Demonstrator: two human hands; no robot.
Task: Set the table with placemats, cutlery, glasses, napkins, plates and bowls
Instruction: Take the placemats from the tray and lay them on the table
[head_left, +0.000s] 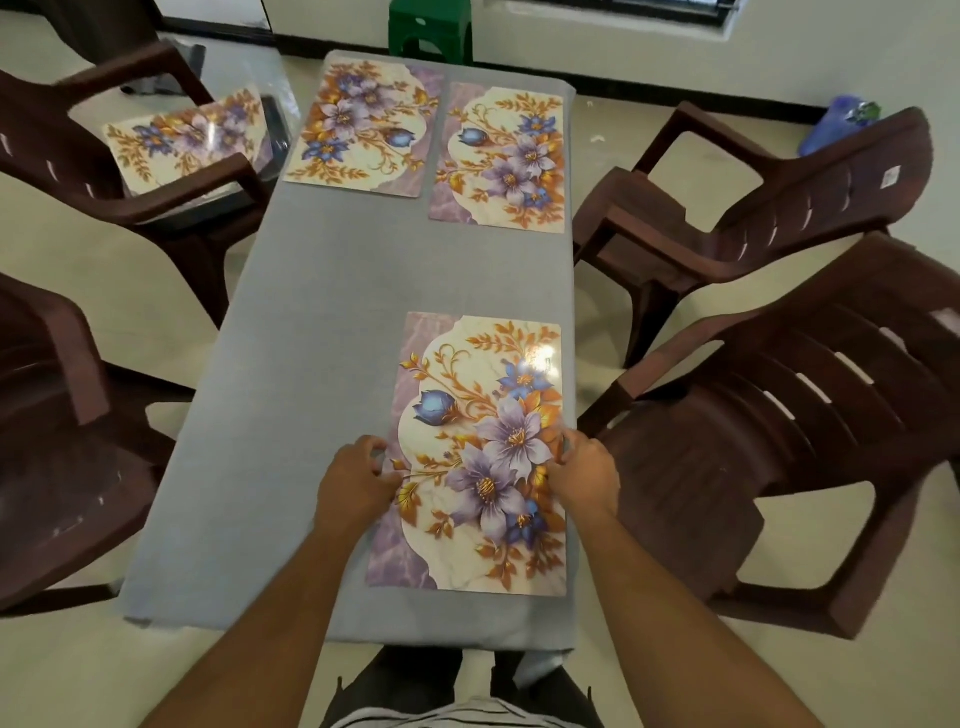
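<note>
Here, nearest to me, both forearms reach out over the near edge of the table (291, 322), which is covered in a plain grey cloth. My left hand (356, 480) sits on the left long edge of the nearest placemat (480, 452), fingers curled and pinching that edge. My right hand (584, 475) is at the opposite long edge, fingers bent against the mat's border near the table's right side; I cannot tell whether it grips the edge or only presses on it. The mat lies flat, lengthwise away from me, along the right half of the table, its floral print facing up.

Farther off, at the far end, two more mats lie flat side by side: the far left placemat (363, 127) and the far right placemat (501, 158), close together but not overlapping.

A fourth placemat (189, 137) rests on the seat of the far left chair (130, 171), off the table. Brown plastic chairs stand at both sides: a near right chair (810, 441), a far right chair (769, 208), and a near left chair (57, 415). Beyond the table's far end stands a green stool (431, 28).
</note>
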